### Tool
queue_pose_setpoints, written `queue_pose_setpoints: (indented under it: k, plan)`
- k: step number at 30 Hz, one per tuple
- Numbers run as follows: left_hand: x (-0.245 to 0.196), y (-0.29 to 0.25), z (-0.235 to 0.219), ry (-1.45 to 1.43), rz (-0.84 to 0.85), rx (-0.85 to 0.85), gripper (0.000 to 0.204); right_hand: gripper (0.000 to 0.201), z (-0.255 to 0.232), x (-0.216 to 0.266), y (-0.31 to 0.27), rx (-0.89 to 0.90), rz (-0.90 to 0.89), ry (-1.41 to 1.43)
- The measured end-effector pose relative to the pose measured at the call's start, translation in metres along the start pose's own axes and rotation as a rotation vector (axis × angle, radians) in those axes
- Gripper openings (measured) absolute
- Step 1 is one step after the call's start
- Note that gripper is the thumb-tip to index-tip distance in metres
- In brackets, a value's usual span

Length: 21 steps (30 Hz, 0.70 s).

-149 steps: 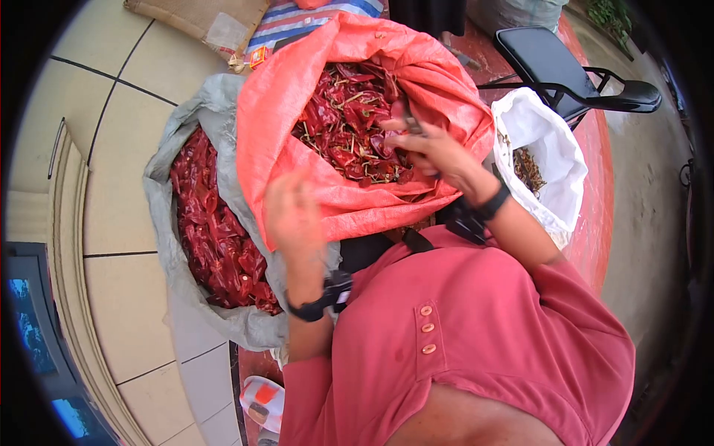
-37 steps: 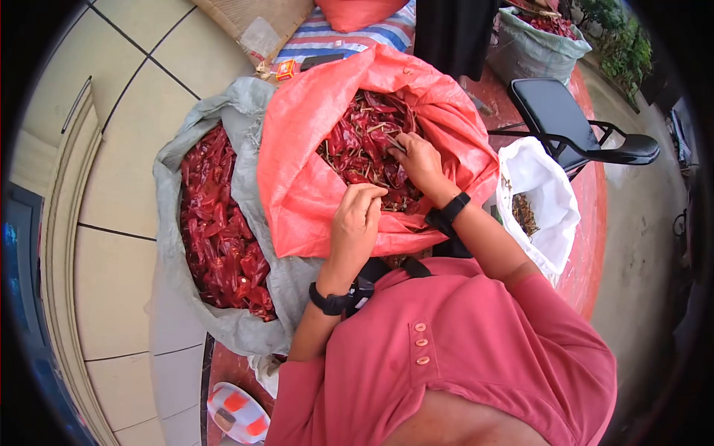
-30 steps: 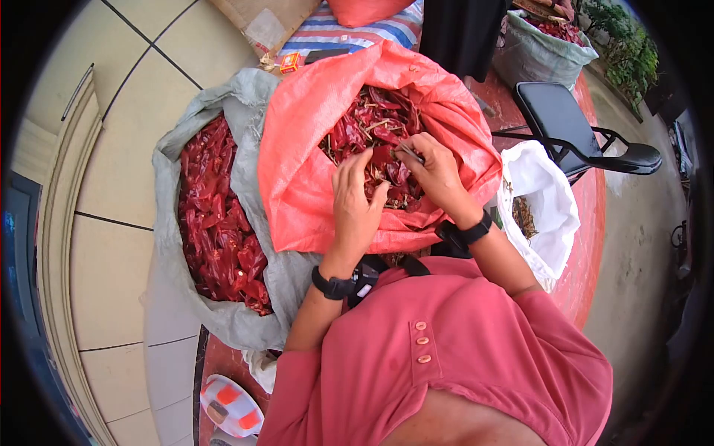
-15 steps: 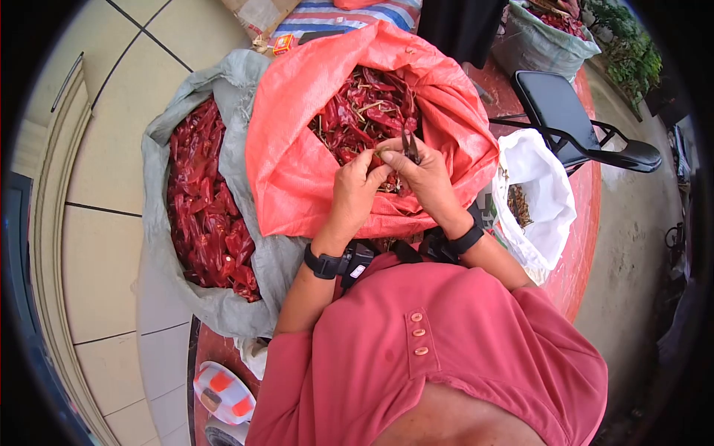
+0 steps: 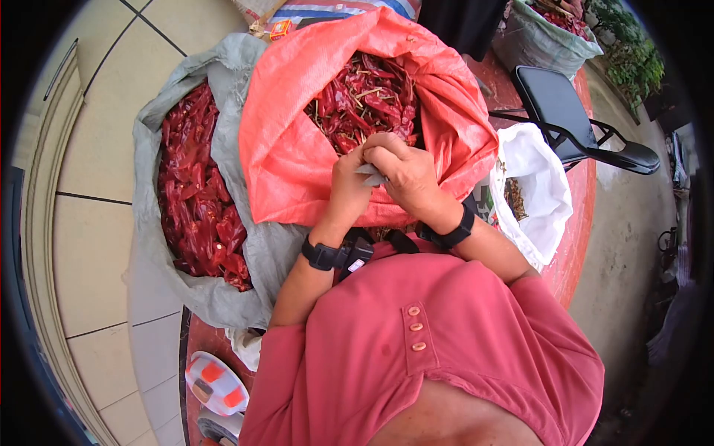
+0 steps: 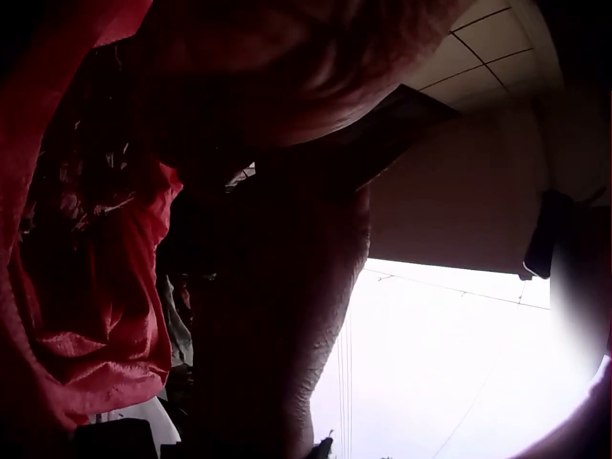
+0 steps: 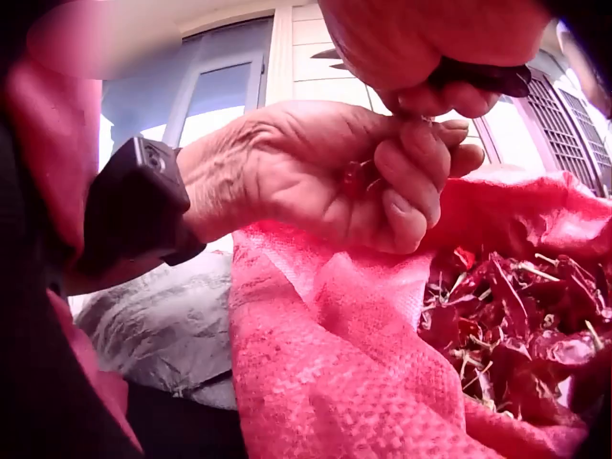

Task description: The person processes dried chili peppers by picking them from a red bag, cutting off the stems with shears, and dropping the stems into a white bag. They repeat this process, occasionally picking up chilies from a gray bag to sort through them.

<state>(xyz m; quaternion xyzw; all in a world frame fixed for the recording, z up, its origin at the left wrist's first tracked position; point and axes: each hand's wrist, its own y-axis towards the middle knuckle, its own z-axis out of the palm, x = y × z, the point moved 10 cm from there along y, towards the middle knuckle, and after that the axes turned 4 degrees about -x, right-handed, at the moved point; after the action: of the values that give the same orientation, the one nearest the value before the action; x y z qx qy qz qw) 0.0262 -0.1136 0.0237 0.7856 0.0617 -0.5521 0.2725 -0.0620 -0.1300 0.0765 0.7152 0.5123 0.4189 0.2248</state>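
Note:
Both hands meet over the near rim of a pink woven sack (image 5: 279, 160), which holds dried red chili peppers (image 5: 364, 97) with stems. The right hand (image 5: 410, 180) grips small snips; their grey blades (image 5: 372, 175) point toward the left hand. In the right wrist view the snips' dark handle (image 7: 483, 78) shows under the right fingers. The left hand (image 5: 348, 189) has its fingers curled, and a small piece of red chili pepper (image 7: 356, 178) shows in its palm. Fingertips of both hands come together in that view. The left wrist view is mostly dark.
A grey sack (image 5: 271, 256) of red chilies stands at the left. On the right is a white sack (image 5: 547, 160) with brownish stems inside, near a black folding chair (image 5: 554, 104). Another chili sack (image 5: 547, 44) stands at the back right. A plastic container (image 5: 216, 383) lies lower left.
The right hand comes from deep in the pink sack to its near rim and meets the left hand. The snips' blades, upright half a second ago, now point left.

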Motion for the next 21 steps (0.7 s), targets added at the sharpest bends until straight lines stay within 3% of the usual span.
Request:
queue_pose_setpoints:
  k: [3,4,7,8,11,12,16,19,21]
  plan:
    - [0.033,-0.010,0.011,-0.145,-0.383,0.136,0.014,0.006,-0.005,-0.025,-0.001,-0.199,0.248,0.386]
    - [0.023,-0.009,0.008,-0.162,-0.295,0.093,0.015,0.010,0.024,-0.050,-0.023,-0.047,0.791,0.935]
    - [0.003,-0.012,0.007,-0.013,-0.199,0.122,0.017,0.015,0.026,-0.055,-0.030,0.033,1.013,1.238]
    - [0.000,-0.013,0.009,-0.037,-0.176,0.145,0.017,0.015,0.030,-0.057,-0.034,0.023,1.114,1.504]
    - [-0.011,-0.015,0.011,-0.106,-0.105,0.170,0.016,0.015,0.025,-0.069,-0.045,-0.028,1.219,1.417]
    - [-0.016,-0.015,0.010,-0.122,-0.074,0.151,0.015,0.014,0.012,-0.072,-0.044,-0.055,1.130,1.329]
    - [-0.054,-0.012,-0.008,0.099,0.193,0.063,0.018,0.011,-0.091,-0.092,-0.036,-0.278,0.937,0.594]
    - [-0.104,-0.020,-0.043,0.351,0.451,-0.146,0.024,0.014,-0.174,-0.110,-0.047,-0.496,0.610,0.146]
    - [-0.125,-0.033,-0.082,0.438,0.448,-0.328,0.028,0.016,-0.214,-0.140,-0.083,-0.471,0.652,-0.151]
